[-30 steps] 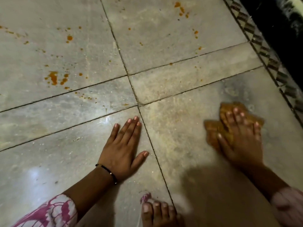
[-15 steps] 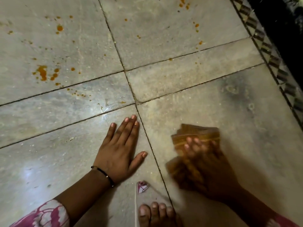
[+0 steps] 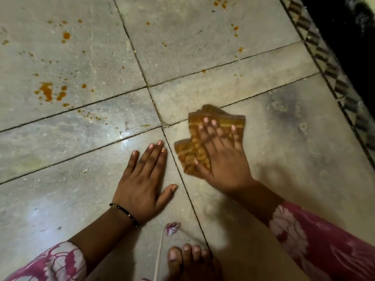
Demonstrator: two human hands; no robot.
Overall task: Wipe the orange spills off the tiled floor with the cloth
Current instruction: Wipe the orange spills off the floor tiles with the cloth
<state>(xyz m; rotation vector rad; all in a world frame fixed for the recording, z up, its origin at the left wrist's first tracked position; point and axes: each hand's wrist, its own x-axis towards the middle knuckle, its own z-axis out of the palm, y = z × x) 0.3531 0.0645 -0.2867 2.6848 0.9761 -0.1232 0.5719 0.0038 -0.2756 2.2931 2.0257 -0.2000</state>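
An orange-brown folded cloth lies flat on the grey tiled floor, just right of a tile joint. My right hand presses down on it with fingers spread. My left hand rests flat on the neighbouring tile, palm down, fingers apart, holding nothing. Orange spills remain farther away: a large splotch at the left, scattered drops above it, a trail of small dots along a joint, and more drops at the top edge.
A patterned border strip runs diagonally along the right, with a dark area beyond it. My bare toes and a tassel on a cord are at the bottom centre. Pink floral sleeves cover both forearms.
My right hand swept the cloth from the far right tile toward me and left, then pushed it forward up to the tile joint. My left hand stayed planted.
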